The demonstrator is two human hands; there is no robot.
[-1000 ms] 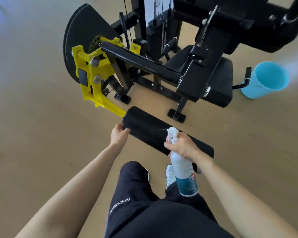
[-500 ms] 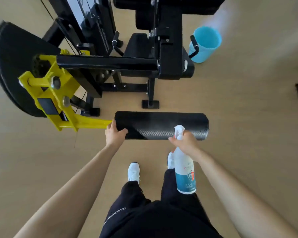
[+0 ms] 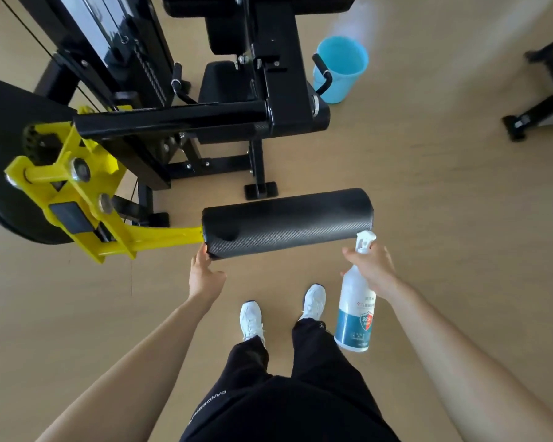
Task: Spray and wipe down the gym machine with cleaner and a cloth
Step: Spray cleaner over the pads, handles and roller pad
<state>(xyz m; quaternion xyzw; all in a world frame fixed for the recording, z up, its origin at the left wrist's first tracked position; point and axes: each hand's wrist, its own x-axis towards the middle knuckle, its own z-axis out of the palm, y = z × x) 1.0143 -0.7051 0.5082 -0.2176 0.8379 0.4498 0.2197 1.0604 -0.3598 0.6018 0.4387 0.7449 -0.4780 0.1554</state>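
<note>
A black gym machine (image 3: 278,100) stands ahead, with a yellow lever arm (image 3: 160,239) carrying a black padded roller (image 3: 288,221) that lies level in front of me. My left hand (image 3: 203,271) rests its fingers on the roller's lower left end. My right hand (image 3: 372,266) grips the neck of a white and teal spray bottle (image 3: 355,311); its nozzle sits just below the roller's right end. No cloth is in view.
A light blue bucket (image 3: 340,70) stands on the wooden floor to the right of the machine's seat. The black foot of another machine (image 3: 537,113) shows at the right edge. My legs and white shoes (image 3: 251,319) are below the roller.
The spray bottle and my right hand have moved to the right, off the roller's front to its right end. My left hand has stayed at the roller's left end.
</note>
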